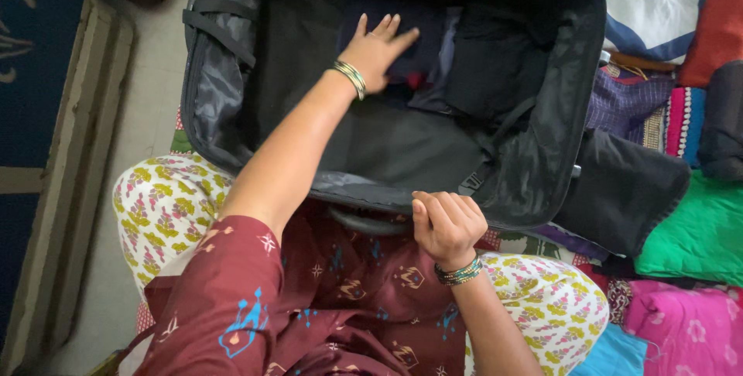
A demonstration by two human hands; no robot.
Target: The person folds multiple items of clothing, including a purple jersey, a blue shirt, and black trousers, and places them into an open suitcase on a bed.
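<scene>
The left hand [379,49] lies flat, fingers spread wide, on a dark folded garment [414,55] deep inside the open black suitcase [534,167]. The right hand [446,225] is curled narrow over the suitcase's near rim, holding nothing else. This looks like the packing step, pressing the layer down; the next move likely calls for a flat, even push while the rim is steadied. Count: one suitcase, two hands, bangles on both wrists. Right of the suitcase lie a green cloth [696,229] and a pink cloth [681,326].
</scene>
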